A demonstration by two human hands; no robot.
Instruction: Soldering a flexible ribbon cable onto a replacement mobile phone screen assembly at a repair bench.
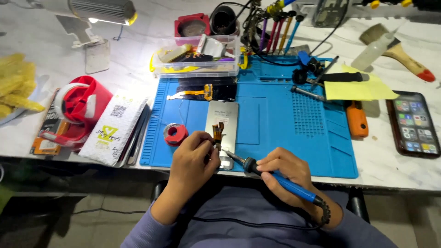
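Right hand (285, 171) closed around blue soldering iron (280, 180), tip at orange flex cable (217, 134). Left hand (195, 154) pinches that cable on silver phone panel (222, 120), mid blue mat (294, 124). White printed packet (115, 128) left of mat; yellow sheet (356, 85) at its upper right.

One head-worn camera looks steeply down from above the seated person. It faces the blue work mat (275, 119), close over the near table edge.

White marble table (390, 177) carries blue mat (285, 133), phone (413, 124), brush (395, 48), red tape dispenser (80, 108)
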